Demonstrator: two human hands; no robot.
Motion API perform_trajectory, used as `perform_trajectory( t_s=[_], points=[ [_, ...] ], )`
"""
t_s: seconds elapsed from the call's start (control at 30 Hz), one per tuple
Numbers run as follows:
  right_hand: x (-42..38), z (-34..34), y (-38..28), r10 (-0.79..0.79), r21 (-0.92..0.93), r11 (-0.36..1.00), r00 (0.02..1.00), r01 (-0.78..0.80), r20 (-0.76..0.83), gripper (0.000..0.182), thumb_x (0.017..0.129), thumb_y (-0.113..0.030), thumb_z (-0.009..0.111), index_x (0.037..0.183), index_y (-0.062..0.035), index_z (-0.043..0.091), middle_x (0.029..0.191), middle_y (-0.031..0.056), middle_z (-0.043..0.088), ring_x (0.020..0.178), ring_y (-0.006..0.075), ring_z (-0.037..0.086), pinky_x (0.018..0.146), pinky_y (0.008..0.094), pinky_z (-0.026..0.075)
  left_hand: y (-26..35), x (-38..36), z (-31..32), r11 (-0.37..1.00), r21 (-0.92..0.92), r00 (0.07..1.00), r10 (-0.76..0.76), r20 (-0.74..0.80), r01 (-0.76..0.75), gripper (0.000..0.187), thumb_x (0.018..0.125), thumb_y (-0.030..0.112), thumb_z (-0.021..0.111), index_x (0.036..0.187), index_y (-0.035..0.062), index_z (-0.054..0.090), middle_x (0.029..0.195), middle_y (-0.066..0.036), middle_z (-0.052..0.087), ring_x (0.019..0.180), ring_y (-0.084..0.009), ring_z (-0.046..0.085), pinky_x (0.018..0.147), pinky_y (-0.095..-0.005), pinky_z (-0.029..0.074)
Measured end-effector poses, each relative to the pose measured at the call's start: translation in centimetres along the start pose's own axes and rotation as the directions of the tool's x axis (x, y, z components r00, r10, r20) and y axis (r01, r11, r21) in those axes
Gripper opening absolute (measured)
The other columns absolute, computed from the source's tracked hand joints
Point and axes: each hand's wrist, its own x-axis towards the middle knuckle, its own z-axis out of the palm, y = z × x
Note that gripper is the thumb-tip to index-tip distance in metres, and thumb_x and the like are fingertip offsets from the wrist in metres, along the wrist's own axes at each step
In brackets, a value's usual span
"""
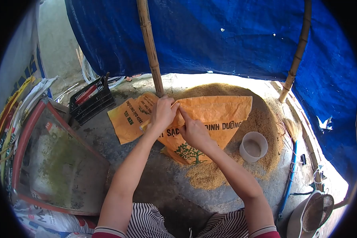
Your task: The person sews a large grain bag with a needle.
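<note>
An orange printed sack [214, 115] with dark lettering and a green tree print lies partly over a heap of yellowish grain [265, 119]. My left hand [163, 113] is closed on the sack's upper left edge, thumb and fingers pinching it. Close beside it, my right hand [193, 130] rests against the sack, its index finger stretched toward the left hand's fingertips and its other fingers curled. More orange sack material [127, 119] lies on the floor left of my left hand. Right of the sack, a whitish plastic tub [253, 146] stands on the grain.
A black crate [90, 101] and a red-rimmed barrow-like container [59, 158] are at the left, near stacked sacks [22, 115]. Bamboo poles [150, 43] stand before a blue tarp [226, 35]. At the right are a blue-handled broom [292, 170] and a bucket with a sieve [311, 216].
</note>
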Motion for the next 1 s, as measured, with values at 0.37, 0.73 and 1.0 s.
perform_trajectory(
  t_s=[0.37,0.73,1.0],
  points=[
    [1.7,-1.2,2.7,-0.195,0.906,0.059,0.886,-0.418,0.421,0.046,0.091,-0.008,0.037,0.136,-0.0193,0.038,0.064,0.0023,0.043,0.034,0.0042,0.033,0.025,0.0148,0.026,0.2,0.0,0.5,0.999,-0.033,0.995,0.014,-0.103,-0.017,0.022,0.083,0.015,0.061,0.074,-0.0050,0.060,0.077,-0.021,0.057,0.076,-0.0387,0.057,0.068,-0.0445,0.045],
    [-0.7,0.2,-0.6,0.069,-0.023,0.997,0.994,-0.067,0.081,0.062,0.086,-0.012,0.031,0.147,-0.0200,0.019,0.056,0.0008,0.042,0.037,0.0078,0.035,0.033,0.0243,0.034,-2.4,0.2,-2.1,0.984,-0.175,0.973,0.012,0.230,0.029,0.028,0.076,0.022,0.069,0.085,-0.0044,0.063,0.083,-0.017,0.057,0.082,-0.0334,0.057,0.074,-0.0405,0.045],
    [0.2,-0.5,0.8,0.078,0.347,0.927,0.977,-0.144,0.198,0.059,0.088,-0.009,0.032,0.145,-0.0197,0.024,0.059,0.0011,0.043,0.036,0.0057,0.034,0.029,0.0202,0.030,-1.1,-0.8,-1.8,0.998,-0.015,0.974,-0.050,0.222,0.054,0.029,0.072,0.017,0.069,0.094,-0.0021,0.065,0.093,-0.016,0.061,0.093,-0.0319,0.057,0.081,-0.0383,0.043]
  ],
)
